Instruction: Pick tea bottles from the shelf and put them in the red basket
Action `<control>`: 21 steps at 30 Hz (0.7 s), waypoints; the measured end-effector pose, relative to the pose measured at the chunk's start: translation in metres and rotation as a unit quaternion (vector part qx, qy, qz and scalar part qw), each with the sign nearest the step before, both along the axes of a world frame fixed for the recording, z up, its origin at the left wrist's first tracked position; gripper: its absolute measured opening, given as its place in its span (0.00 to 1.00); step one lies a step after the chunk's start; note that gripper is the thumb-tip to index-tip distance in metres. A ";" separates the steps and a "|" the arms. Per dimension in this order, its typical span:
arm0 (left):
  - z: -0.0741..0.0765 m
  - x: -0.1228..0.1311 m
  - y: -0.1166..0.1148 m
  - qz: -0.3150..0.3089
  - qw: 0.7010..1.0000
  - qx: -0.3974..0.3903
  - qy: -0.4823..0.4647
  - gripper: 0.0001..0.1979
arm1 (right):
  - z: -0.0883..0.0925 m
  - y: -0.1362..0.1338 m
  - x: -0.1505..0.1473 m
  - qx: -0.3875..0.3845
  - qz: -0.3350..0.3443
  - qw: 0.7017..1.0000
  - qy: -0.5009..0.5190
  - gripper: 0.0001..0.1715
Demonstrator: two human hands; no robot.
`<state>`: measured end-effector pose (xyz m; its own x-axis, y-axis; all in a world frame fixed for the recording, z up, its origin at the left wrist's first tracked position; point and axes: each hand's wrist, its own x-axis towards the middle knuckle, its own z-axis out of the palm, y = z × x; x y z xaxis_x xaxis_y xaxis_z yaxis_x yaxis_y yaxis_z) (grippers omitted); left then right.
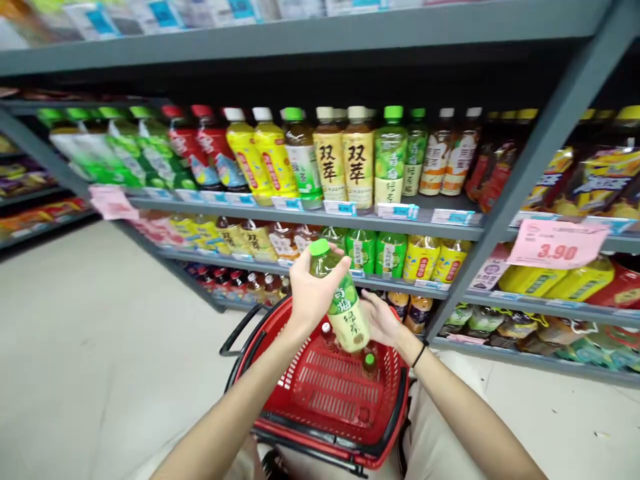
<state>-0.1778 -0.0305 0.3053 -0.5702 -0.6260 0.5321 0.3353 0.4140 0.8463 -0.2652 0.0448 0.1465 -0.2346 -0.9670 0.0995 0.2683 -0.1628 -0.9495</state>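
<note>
A green-capped bottle with a green and cream label is held tilted above a red shopping basket. My left hand grips it near the neck, thumb and fingers around its upper part. My right hand is at the bottle's lower right side, its fingers partly hidden behind it; whether they press on the bottle is hard to tell. Inside the basket are a bottle with a white cap and one with a green cap.
A grey shelf ahead carries rows of drink bottles on several levels. Its slanted-looking upright stands to the right, beside a pink price card. Black basket handles stick out at the left. Pale floor lies to the left.
</note>
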 end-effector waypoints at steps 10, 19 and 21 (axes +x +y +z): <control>-0.093 0.087 -0.089 -0.172 0.966 0.172 -0.088 0.33 | -0.042 -0.028 0.071 0.010 0.144 0.976 -0.161 0.51; -0.099 0.123 -0.095 0.084 0.986 -0.004 -0.144 0.27 | -0.039 -0.043 0.110 0.085 0.122 0.966 -0.211 0.46; -0.099 0.126 -0.097 0.138 0.973 -0.039 -0.178 0.28 | -0.041 -0.043 0.113 0.064 0.084 0.980 -0.168 0.35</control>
<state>-0.0521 -0.1276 0.2068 -0.5430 -0.7469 0.3838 -0.1069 0.5148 0.8506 -0.1518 0.0018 0.1060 -0.0704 -0.9943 -0.0805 0.5819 0.0246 -0.8129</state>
